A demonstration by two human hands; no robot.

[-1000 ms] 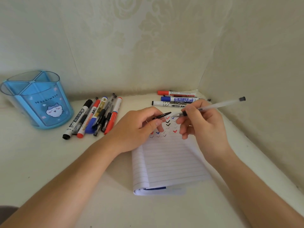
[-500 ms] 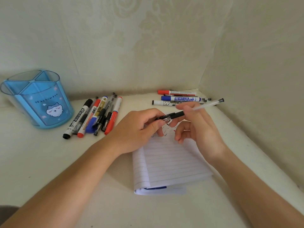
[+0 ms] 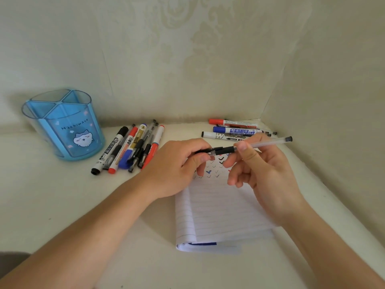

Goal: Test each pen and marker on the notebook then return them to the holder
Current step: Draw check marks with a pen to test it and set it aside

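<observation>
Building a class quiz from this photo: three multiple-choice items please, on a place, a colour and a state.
1. Blue holder stands: A far left; B on notebook; C right corner.
2. Cap of the middle marker by the right wall: A green; B blue; C yellow.
3. Right hand: A flat on table; B holds clear pen; C out of view.
Key: A, it stands left of the pens; B, cap is blue; B, fingers grip it.
</observation>
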